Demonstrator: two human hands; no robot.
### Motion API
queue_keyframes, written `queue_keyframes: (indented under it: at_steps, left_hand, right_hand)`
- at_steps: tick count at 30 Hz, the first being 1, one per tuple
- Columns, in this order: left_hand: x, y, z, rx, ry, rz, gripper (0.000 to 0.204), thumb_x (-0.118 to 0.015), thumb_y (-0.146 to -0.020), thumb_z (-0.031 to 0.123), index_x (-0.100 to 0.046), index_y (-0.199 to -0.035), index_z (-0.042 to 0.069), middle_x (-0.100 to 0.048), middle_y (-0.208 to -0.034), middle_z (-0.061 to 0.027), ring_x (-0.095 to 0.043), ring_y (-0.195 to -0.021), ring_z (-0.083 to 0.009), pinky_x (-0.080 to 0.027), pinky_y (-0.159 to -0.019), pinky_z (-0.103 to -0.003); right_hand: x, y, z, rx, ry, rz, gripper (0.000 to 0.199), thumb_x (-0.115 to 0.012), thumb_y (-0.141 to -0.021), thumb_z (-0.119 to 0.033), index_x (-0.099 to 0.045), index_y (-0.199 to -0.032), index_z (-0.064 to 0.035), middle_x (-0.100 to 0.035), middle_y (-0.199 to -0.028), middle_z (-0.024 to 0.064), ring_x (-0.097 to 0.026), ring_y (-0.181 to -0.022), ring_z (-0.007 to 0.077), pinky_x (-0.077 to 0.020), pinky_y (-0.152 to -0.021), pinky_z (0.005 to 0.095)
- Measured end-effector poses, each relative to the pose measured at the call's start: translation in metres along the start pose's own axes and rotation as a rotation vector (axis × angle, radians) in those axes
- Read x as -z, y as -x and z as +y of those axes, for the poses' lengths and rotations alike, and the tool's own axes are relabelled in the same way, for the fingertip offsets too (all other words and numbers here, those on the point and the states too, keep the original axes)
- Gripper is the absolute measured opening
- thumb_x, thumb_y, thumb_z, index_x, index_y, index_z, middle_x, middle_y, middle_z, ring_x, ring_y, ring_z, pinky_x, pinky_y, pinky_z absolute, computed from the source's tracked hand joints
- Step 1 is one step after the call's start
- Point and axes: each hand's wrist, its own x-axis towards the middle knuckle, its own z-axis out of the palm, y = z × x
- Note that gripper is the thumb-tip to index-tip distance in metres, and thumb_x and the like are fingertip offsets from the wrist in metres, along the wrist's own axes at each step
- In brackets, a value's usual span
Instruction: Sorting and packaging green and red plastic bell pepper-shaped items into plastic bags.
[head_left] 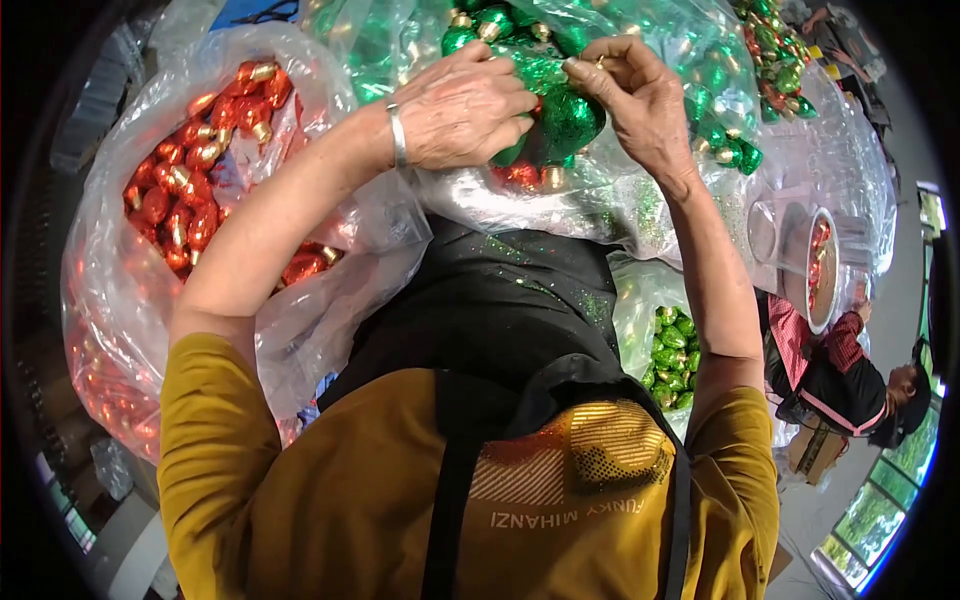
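Note:
Just beyond my lap, my left hand [463, 110] curls its fingers against a cluster of green glittery Christmas ornaments [570, 122]. A bracelet circles that wrist. My right hand [637, 100] is beside the cluster's upper right, thumb and forefinger pinched together. Whatever lies in that pinch is too small to make out. Below the left fingertips, red ornaments [522, 178] with gold caps show on the clear plastic. More green ornaments [492, 22] lie just past my hands, partly under plastic film.
A large clear bag of shiny red ornaments [178, 190] stands at left. Smaller green ornaments [675, 350] fill a bag near my right elbow. A clear tub [822, 270] stands at right, near another person [840, 375]. Scissors [262, 12] lie at the far left. Glitter dots my black apron [480, 290].

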Motion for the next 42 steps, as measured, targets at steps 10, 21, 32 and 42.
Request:
queue_keyframes:
  at_steps: [10, 21, 32, 42]
  left_hand:
    - [-0.005, -0.004, -0.005, 0.049, 0.21, 0.0, 0.037, -0.058, -0.082, 0.034, -0.061, -0.102, 0.003, -0.061, -0.101, -0.0133, -0.054, -0.1, -0.0266, -0.032, -0.095, -0.04]
    - [-0.004, -0.003, 0.005, 0.06, 0.19, -0.004, 0.054, -0.07, -0.071, 0.04, -0.06, -0.107, 0.0, -0.056, -0.115, -0.018, -0.051, -0.109, -0.0324, -0.033, -0.096, -0.043]
    - [-0.007, -0.013, -0.004, 0.115, 0.162, -0.122, 0.048, -0.074, -0.072, 0.026, -0.061, -0.112, 0.003, -0.057, -0.12, -0.0147, -0.05, -0.115, -0.0319, -0.035, -0.099, -0.041]
    - [0.006, -0.007, 0.028, 0.115, 0.016, -0.09, 0.046, -0.071, -0.077, 0.026, -0.059, -0.116, 0.005, -0.054, -0.124, -0.016, -0.049, -0.116, -0.0338, -0.038, -0.098, -0.042]
  right_hand:
    - [0.195, 0.012, 0.01, 0.53, 0.376, 0.785, 0.018, -0.067, -0.084, -0.014, -0.062, -0.093, 0.0008, -0.067, -0.083, 0.0043, -0.06, -0.074, 0.0099, -0.0484, -0.068, 0.0233]
    - [0.186, 0.068, 0.127, -0.226, 0.732, 0.404, 0.035, -0.071, -0.079, -0.029, -0.064, -0.093, 0.0018, -0.068, -0.08, 0.0105, -0.063, -0.072, 0.0172, -0.0499, -0.066, 0.031]
    - [0.198, 0.358, 0.161, -0.849, 0.789, 0.945, 0.029, -0.06, -0.085, -0.027, -0.064, -0.085, 0.002, -0.065, -0.07, 0.0132, -0.063, -0.066, 0.0187, -0.0488, -0.064, 0.0305]
    - [0.112, 0.439, 0.296, -0.885, 1.02, -0.166, 0.034, -0.054, -0.079, -0.019, -0.059, -0.109, -0.0037, -0.057, -0.113, 0.0203, -0.048, -0.112, 0.0369, -0.0322, -0.102, 0.0447]
